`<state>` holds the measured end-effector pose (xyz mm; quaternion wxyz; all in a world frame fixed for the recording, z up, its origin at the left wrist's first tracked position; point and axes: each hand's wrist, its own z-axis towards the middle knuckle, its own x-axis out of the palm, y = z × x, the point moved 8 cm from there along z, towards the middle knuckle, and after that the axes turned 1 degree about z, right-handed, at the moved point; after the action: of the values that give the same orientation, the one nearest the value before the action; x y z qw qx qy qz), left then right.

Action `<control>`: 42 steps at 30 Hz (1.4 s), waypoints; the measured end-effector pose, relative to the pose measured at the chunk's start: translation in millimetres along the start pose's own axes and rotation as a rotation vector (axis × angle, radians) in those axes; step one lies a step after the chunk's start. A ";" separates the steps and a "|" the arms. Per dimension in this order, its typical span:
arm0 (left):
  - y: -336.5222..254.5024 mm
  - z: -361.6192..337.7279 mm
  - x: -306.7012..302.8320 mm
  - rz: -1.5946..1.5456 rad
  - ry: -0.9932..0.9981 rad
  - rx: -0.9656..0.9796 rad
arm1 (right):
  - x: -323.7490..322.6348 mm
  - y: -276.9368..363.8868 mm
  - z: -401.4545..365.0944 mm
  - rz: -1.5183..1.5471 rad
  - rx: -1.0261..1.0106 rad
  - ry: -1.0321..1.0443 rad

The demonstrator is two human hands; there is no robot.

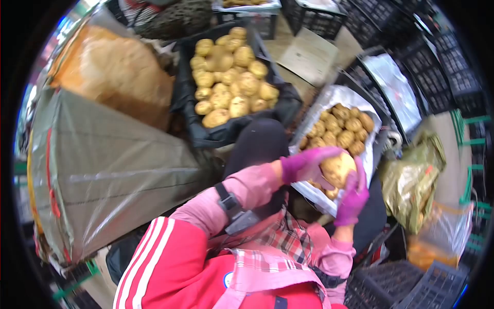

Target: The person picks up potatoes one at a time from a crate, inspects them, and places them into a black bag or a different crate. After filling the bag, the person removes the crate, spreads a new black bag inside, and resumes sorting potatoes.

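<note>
A large pale potato [338, 170] is held between my two hands, above the near part of a crate lined with white plastic [371, 114]. My left hand [312, 164], in a purple glove, wraps the potato's left and upper side. On its right side, the purple-gloved fingers of my right hand [354, 193] press against it. Smaller brown potatoes [346, 138] fill the lined crate beyond my hands. A black-lined crate [206, 135] of larger yellow potatoes [239, 106] stands further forward, beyond my knee.
Bulky orange [110, 67] and grey-green sacks [118, 149] stand at the left. Cardboard [309, 55] lies between the crates. Stacked black crates [419, 67] line the upper right, with a green plastic bag [414, 180] at the right and a dark crate [383, 286] at lower right.
</note>
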<state>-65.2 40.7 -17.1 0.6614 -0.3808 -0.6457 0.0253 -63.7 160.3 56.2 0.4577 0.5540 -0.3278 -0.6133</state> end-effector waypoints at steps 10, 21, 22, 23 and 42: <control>-132.8 -80.6 -12.8 -0.021 -0.333 0.485 | 39.5 -126.2 -15.2 0.012 0.152 0.130; -253.4 -147.1 -243.7 2.133 -1.299 0.004 | 62.0 -156.9 -34.1 -0.196 0.218 0.186; -262.6 -140.1 -260.2 2.167 -1.364 -0.023 | 65.4 -164.5 -35.4 -0.174 0.216 0.169; -265.8 -138.4 -272.1 2.212 -1.515 0.045 | 61.2 -173.3 -39.5 -0.162 0.222 0.145; -288.4 -135.4 -280.7 1.579 -1.371 0.266 | 73.7 -168.0 -11.8 -0.447 0.261 0.445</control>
<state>-125.4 -374.9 -80.0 -0.0131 -0.5219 -0.4421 0.7294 -83.0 154.9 -126.5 0.2977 0.7863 -0.1660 -0.5154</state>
